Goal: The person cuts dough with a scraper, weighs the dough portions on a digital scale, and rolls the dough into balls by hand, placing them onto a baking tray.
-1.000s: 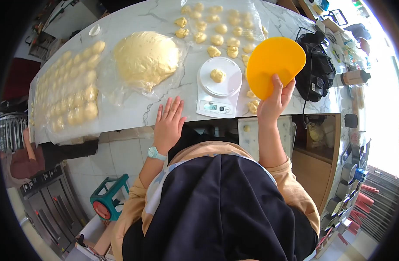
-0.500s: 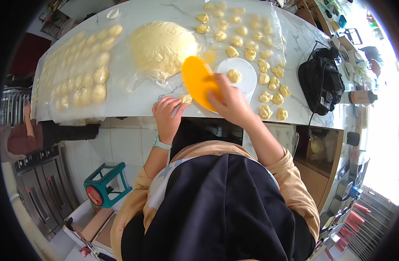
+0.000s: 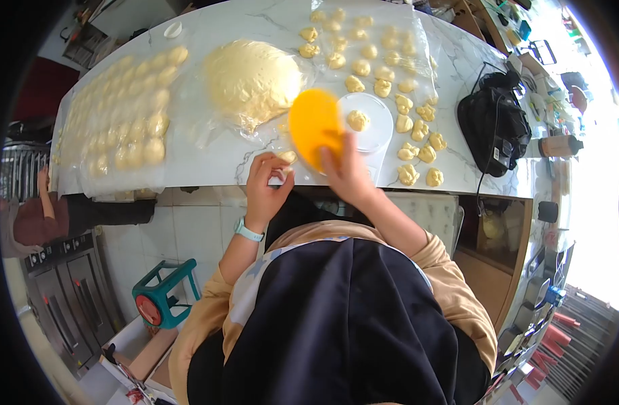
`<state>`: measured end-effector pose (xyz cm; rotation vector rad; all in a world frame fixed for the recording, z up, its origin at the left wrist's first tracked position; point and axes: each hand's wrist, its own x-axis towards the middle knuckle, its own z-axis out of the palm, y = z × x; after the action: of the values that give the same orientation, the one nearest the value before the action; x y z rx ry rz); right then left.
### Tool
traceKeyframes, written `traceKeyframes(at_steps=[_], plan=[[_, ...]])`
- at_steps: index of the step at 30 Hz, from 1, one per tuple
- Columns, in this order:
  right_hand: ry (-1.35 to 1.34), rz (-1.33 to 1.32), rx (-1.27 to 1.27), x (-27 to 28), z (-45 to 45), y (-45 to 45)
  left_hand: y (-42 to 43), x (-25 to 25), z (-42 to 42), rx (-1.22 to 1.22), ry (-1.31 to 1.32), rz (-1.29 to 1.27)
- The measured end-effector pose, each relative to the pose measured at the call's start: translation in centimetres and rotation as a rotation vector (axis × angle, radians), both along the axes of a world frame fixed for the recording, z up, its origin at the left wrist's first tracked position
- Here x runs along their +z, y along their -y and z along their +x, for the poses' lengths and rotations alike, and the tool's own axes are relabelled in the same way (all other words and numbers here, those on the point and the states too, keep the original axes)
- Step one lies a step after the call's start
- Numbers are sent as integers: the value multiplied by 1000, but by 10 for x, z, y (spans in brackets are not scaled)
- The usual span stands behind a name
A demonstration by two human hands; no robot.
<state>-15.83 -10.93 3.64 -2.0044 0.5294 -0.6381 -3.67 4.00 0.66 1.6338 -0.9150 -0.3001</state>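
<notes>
My right hand (image 3: 350, 172) grips a yellow disc-shaped scraper (image 3: 316, 129), slightly blurred, held upright at the left side of the white scale (image 3: 377, 152). One dough piece (image 3: 358, 121) sits on the scale's round plate. Near the table's front edge, my left hand (image 3: 267, 189) has its fingers curled around a small piece of dough (image 3: 288, 156), next to the scraper. Behind my hands lies a large dough mass (image 3: 252, 79) on clear plastic. Several rough dough pieces (image 3: 408, 152) lie to the right of the scale.
Plastic-covered rows of dough balls (image 3: 130, 125) fill the left of the marble table (image 3: 208, 158). More balls lie under plastic (image 3: 390, 40) at the back. A black bag (image 3: 495, 125) stands at right, a green stool (image 3: 164, 293) on the floor. Another person (image 3: 39, 219) is at far left.
The scraper has come from the right, across the scale, to its left side. My left hand, earlier flat on the table, has curled around a small dough piece. The view has shifted, showing more pieces at right.
</notes>
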Motion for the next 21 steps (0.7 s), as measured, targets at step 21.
traceKeyframes(at_steps=[21], plan=[[262,-129,-958,26,-151,71,27,-21,10,136,326,47]])
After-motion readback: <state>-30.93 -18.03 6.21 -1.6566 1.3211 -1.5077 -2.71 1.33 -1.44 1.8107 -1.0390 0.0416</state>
